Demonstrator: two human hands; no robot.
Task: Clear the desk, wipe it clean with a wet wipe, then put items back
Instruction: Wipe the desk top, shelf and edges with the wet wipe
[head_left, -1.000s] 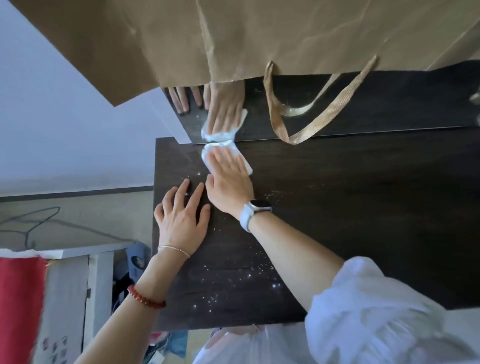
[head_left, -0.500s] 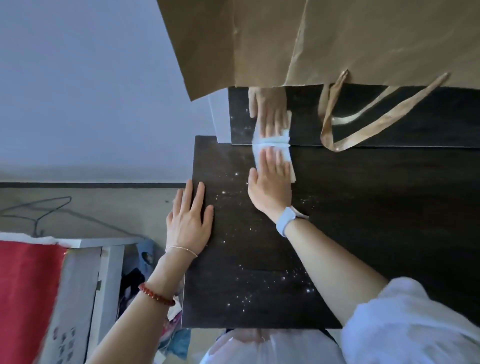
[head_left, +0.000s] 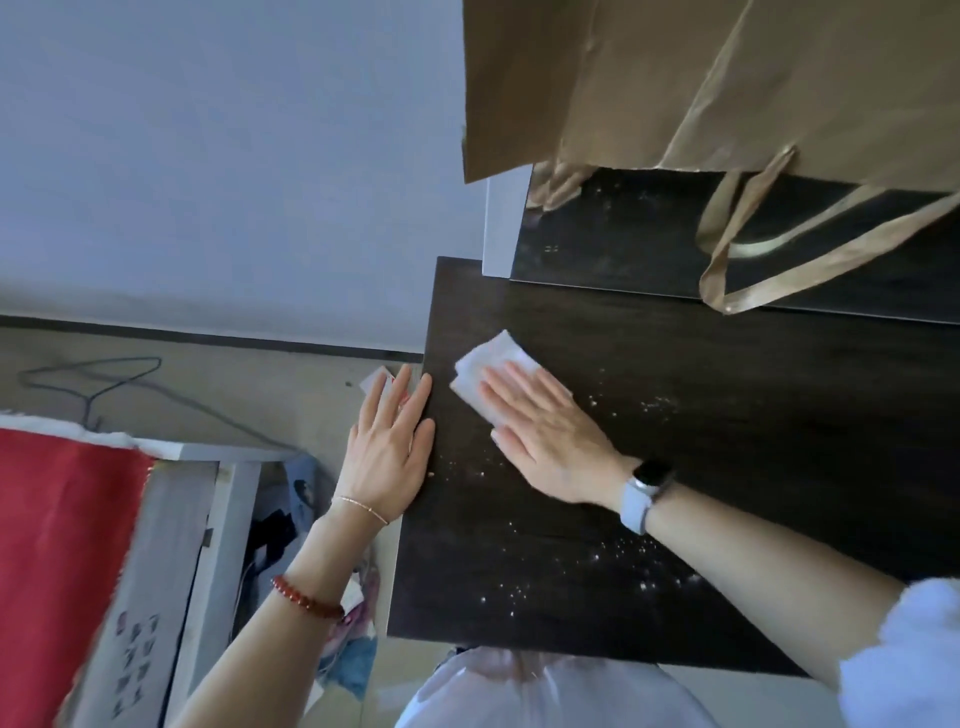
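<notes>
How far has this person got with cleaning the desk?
Cleared: the dark desk shows only a brown paper bag at its back. In hand: the right hand presses a white wet wipe flat near the left edge, while the left hand rests on that edge. Left: pale crumbs dot the front, so wiping is unfinished and nothing is put back.
</notes>
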